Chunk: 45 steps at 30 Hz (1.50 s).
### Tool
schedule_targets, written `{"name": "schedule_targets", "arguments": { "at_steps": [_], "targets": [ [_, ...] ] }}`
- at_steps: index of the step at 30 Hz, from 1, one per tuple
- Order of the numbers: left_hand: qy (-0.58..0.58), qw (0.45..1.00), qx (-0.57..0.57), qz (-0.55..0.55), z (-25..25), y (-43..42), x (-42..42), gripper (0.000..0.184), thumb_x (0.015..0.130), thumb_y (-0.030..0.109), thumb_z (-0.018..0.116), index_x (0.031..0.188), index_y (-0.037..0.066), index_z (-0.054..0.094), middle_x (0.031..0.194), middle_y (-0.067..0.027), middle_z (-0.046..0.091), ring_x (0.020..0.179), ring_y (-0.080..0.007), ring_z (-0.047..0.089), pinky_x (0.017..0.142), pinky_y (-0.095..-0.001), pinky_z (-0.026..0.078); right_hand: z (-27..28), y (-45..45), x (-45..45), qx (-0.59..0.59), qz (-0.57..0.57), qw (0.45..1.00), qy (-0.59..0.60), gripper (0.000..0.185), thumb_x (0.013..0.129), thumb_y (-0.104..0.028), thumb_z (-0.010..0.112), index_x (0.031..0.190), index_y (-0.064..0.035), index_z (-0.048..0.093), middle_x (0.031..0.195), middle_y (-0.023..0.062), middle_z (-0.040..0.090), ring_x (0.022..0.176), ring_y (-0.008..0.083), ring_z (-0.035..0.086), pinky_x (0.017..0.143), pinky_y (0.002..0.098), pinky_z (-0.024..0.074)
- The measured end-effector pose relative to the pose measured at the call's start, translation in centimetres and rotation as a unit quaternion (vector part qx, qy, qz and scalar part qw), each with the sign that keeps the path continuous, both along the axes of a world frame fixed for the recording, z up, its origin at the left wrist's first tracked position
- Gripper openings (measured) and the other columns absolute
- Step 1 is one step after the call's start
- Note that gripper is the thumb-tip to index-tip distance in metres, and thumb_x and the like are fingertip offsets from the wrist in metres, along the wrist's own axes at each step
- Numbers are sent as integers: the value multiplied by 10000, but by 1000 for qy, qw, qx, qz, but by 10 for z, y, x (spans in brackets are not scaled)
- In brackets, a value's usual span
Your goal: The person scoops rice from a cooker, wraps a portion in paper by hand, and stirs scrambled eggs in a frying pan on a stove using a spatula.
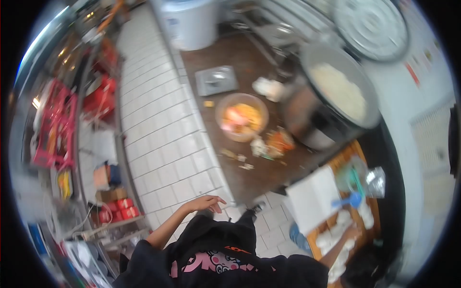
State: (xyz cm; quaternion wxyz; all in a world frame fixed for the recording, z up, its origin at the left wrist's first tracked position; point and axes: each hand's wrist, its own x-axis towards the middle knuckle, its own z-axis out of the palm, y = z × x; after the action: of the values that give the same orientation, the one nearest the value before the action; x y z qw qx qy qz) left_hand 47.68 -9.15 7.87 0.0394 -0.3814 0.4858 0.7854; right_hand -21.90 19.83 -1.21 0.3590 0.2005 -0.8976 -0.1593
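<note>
Above the tiled floor hangs my left hand (207,203), its fingers apart and nothing in them. My right hand (352,233) is at the lower right, over or beside white rounded pieces (331,238) on a wooden surface (313,236); its fingers are too blurred to make out a grip. Close above it are a blue spoon-like utensil (354,199) and a white sheet or board (314,198). A crumpled clear bag (375,182) lies at the surface's far side.
On the brown counter (254,180) stand a bowl of orange and pink food (241,117), a large pot of white rice (338,91), food scraps (280,143) and a white bucket (191,26). Shelves with a pink basket (55,127) and red packages (117,210) line the left.
</note>
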Motion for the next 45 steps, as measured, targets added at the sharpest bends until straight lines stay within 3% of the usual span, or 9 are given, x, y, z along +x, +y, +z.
{"name": "schedule_targets", "arguments": {
  "at_steps": [4,6,10,17,20,26,32,36,45],
  "targets": [
    [-333,915,-223,53,-33,13,163,421,889,397,411,1147,85,528,959,-111,636,910,-254,602,800,-349,460,64,-102,161,-295,98,890,-334,276,838,-218,487,976,13,549,941,234,592,742,335,594,623,399,481],
    [-510,773,-307,-218,-26,21,219,449,848,417,468,1124,69,535,983,-123,626,923,-281,594,735,-375,478,83,-166,255,-351,150,816,-434,236,845,-148,479,983,34,540,899,211,608,704,287,624,578,347,500],
    [-299,950,-76,-41,-11,-63,319,375,851,379,438,1122,138,534,945,-110,626,883,-265,582,740,-401,461,125,-318,467,-446,285,556,-641,167,879,-144,504,977,-15,544,771,102,596,713,158,617,583,256,520],
    [-261,782,-410,391,-34,-253,486,343,911,294,384,1082,28,517,916,-155,628,894,-240,601,773,-327,443,114,-592,723,-144,440,479,-746,241,871,-199,513,946,13,601,698,81,636,650,120,607,558,249,479],
    [-325,734,-320,503,-139,-259,564,335,915,294,383,954,12,560,810,-142,629,731,-271,614,697,-356,474,62,-704,814,6,487,531,-694,258,852,-234,535,925,-4,627,658,83,639,591,102,589,518,251,446],
    [-272,766,94,575,-253,-106,585,232,795,222,504,951,65,573,842,-86,606,718,-231,596,609,-359,482,78,-875,1024,162,524,270,-791,282,856,-239,538,989,-2,615,700,114,654,626,117,616,579,245,485],
    [-329,738,199,555,-233,-286,630,233,810,245,473,892,54,579,794,-102,607,698,-244,599,606,-368,480,230,-1101,1193,186,423,-69,-884,339,932,-204,401,1123,58,503,878,145,633,844,219,615,751,312,508],
    [-314,765,171,536,-262,-433,694,252,820,260,452,852,48,583,762,-113,608,685,-252,601,603,-375,479,272,-1230,1260,149,404,-83,-899,401,934,-259,394,1123,81,492,826,118,627,873,236,611,776,330,499],
    [-356,818,-202,404,-271,-911,956,331,842,294,404,762,32,592,690,-137,611,655,-271,605,598,-389,475,291,-1476,1372,-16,27,-508,-861,427,912,-469,325,969,-110,549,651,-11,398,601,110,365,573,243,298]
  ]
}}
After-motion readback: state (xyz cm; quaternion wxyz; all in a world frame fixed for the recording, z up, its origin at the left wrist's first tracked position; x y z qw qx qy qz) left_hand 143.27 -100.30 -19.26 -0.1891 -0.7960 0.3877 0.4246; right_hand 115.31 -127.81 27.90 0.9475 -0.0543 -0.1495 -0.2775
